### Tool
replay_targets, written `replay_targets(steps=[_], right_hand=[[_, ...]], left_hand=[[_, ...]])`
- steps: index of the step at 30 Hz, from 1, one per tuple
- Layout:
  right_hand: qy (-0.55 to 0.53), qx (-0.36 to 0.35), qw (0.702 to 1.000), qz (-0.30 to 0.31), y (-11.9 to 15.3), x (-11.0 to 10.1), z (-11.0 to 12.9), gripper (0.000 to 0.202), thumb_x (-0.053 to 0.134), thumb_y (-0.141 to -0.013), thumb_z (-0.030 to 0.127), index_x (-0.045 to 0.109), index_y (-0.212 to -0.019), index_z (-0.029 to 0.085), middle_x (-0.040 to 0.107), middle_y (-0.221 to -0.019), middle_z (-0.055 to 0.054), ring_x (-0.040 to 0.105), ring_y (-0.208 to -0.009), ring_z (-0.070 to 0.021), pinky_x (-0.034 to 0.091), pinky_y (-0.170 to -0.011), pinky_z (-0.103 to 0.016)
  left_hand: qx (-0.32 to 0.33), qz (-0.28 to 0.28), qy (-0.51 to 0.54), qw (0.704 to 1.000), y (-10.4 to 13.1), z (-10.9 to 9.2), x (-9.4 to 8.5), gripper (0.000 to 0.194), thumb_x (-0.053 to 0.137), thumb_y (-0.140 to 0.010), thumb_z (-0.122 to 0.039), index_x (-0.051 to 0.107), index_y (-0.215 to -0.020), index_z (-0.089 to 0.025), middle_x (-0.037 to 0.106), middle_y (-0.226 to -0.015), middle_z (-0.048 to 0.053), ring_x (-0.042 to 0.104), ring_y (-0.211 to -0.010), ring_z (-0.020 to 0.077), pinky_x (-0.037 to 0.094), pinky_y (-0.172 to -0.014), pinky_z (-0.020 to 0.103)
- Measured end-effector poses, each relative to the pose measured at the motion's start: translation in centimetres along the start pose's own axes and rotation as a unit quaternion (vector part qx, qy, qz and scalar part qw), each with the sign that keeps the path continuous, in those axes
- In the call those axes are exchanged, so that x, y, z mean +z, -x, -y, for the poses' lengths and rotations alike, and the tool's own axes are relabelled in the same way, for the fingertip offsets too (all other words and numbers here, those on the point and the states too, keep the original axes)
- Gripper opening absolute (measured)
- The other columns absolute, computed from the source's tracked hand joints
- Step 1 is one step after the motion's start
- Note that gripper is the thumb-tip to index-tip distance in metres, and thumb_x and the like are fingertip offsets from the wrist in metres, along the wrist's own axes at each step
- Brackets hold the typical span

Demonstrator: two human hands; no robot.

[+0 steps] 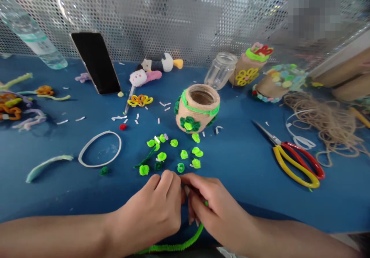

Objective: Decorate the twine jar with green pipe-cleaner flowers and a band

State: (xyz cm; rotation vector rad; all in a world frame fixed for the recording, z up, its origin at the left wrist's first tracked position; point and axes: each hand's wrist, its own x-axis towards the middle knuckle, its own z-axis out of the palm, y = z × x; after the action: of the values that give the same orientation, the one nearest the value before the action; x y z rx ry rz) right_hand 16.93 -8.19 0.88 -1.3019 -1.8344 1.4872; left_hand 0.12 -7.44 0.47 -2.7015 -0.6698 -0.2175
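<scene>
A green pipe cleaner (pixel 173 245) runs from the near table edge up between both hands, which meet just above it. The left hand (pixel 153 208) and the right hand (pixel 214 208) are each pinched on its upper end, fingertips touching, so the tip itself is hidden. It looks light, fuzzy and easily bent, likely with a wire core that holds a curl; gripping close to the end should give the most control. Just beyond the fingers lie small green coils (pixel 173 154), scattered on the blue table (pixel 245 165). Behind them stands a twine-wrapped jar (pixel 198 109) with green trim. Scissors (pixel 295 157) lie well to the right, a white ring (pixel 100 149) to the left, a phone (pixel 96 62) leans against the perforated metal screen (pixel 185 19).
</scene>
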Motion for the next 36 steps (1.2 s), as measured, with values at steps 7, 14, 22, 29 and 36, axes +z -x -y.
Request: replay_targets(steps=[7, 14, 22, 29, 36], right_hand=[[0.059, -0.071, 0.995, 0.026, -0.6, -1.2, 0.0, 0.016, 0.042, -0.081, 0.006, 0.054, -0.08, 0.017, 0.055, -0.063, 0.001, 0.052, -0.051, -0.0109, 0.042, -0.048, -0.024], [0.315, -0.171, 0.922, -0.149, -3.2, -3.4, -2.1, 0.033, 0.042, -0.089, 0.01, 0.054, -0.12, 0.011, 0.053, -0.104, -0.015, 0.051, -0.097, -0.0248, 0.046, -0.081, -0.041], [0.3, -0.164, 0.928, -0.147, -3.9, -3.2, -2.2, 0.016, 0.049, -0.081, 0.002, 0.058, -0.08, 0.016, 0.054, -0.089, -0.008, 0.051, -0.087, -0.0214, 0.045, -0.078, -0.037], [-0.145, -0.012, 0.982, -0.123, -3.2, -2.2, -1.4, 0.006, 0.059, -0.082, 0.023, 0.059, -0.087, 0.019, 0.063, -0.07, 0.001, 0.061, -0.061, -0.0114, 0.051, -0.057, -0.023], [-0.296, 0.027, 0.946, -0.125, -2.6, -1.5, -0.9, 0.013, 0.066, -0.077, 0.028, 0.068, -0.087, 0.02, 0.068, -0.081, -0.001, 0.064, -0.071, -0.0108, 0.056, -0.063, -0.021]], left_hand=[[-0.041, -0.019, 0.029, 0.999, -0.1, 1.1, 0.1, 0.022, 0.04, -0.079, -0.004, 0.062, -0.079, -0.009, 0.06, -0.072, 0.011, 0.056, -0.064, 0.0231, 0.046, -0.046, 0.032], [-0.087, 0.017, 0.095, 0.992, -0.4, 3.9, 1.8, 0.034, 0.044, -0.073, -0.001, 0.061, -0.101, -0.01, 0.061, -0.08, 0.008, 0.058, -0.073, 0.0225, 0.052, -0.054, 0.031], [-0.075, -0.056, 0.083, 0.992, -0.5, 4.3, 2.1, 0.023, 0.043, -0.082, -0.006, 0.064, -0.087, -0.013, 0.061, -0.077, 0.007, 0.058, -0.067, 0.021, 0.05, -0.052, 0.031], [-0.142, -0.145, 0.259, 0.944, -0.4, 4.0, 2.4, 0.017, 0.05, -0.088, -0.017, 0.059, -0.102, -0.015, 0.061, -0.086, 0.005, 0.058, -0.076, 0.0158, 0.052, -0.068, 0.029], [-0.112, -0.18, 0.258, 0.943, -0.4, 4.1, 2.0, 0.015, 0.05, -0.085, -0.009, 0.062, -0.093, -0.011, 0.063, -0.081, 0.006, 0.059, -0.072, 0.0163, 0.053, -0.063, 0.03]])
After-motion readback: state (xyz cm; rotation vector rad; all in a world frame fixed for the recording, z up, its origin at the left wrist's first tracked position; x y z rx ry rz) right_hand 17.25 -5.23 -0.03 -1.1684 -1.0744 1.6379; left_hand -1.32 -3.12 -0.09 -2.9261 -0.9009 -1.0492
